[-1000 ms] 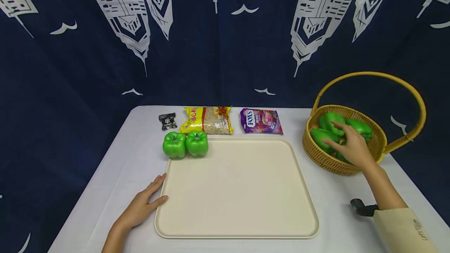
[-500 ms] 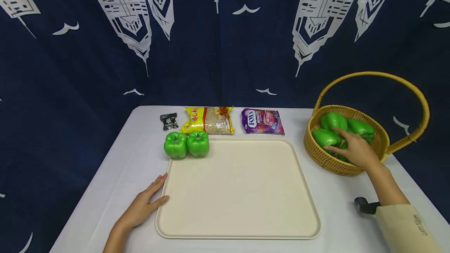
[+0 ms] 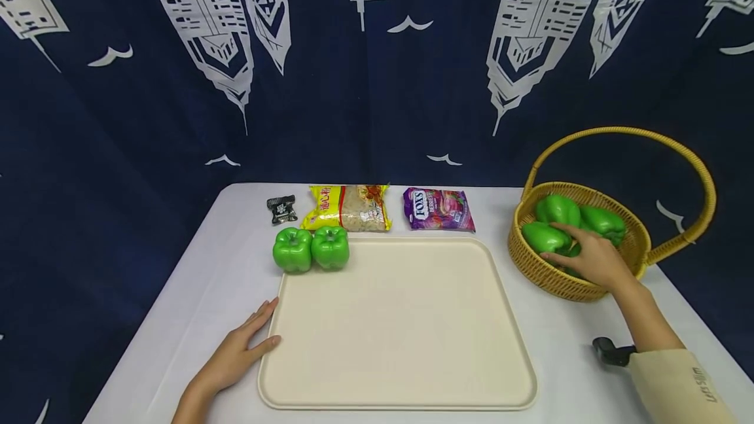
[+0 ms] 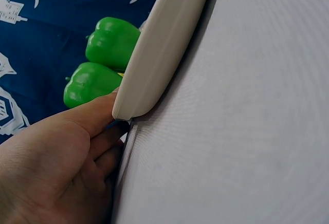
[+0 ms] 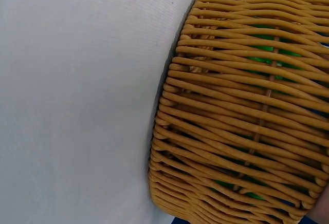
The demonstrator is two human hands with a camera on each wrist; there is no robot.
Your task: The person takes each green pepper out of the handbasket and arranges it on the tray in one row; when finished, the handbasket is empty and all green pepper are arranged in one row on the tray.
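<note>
My left hand [image 3: 232,352] lies at the left edge of a cream tray [image 3: 400,326], fingers stretched along its rim and thumb touching it. In the left wrist view the tray's side [image 4: 159,49] rises beside the thumb. My right hand [image 3: 597,260] reaches into a wicker basket [image 3: 559,288], thumb and fingers around a green bell pepper [image 3: 574,251] mostly hidden under it. Other green bell peppers [image 3: 557,210] lie in the basket around the fingers. The right wrist view is filled by the woven basket wall [image 5: 231,116]. Two green bell peppers [image 3: 292,250] sit at the tray's far left corner.
Behind the tray lie a small black packet [image 3: 282,209], a yellow bag [image 3: 347,208] and a purple FOX'S bag [image 3: 438,209]. The basket's tall handle [image 3: 624,131] arches over it. A dark blue printed curtain [image 3: 365,110] hangs behind the white table [image 3: 194,293].
My right hand has lowered further into the basket, and its fingers have closed in around a pepper. The left hand stays at the tray edge.
</note>
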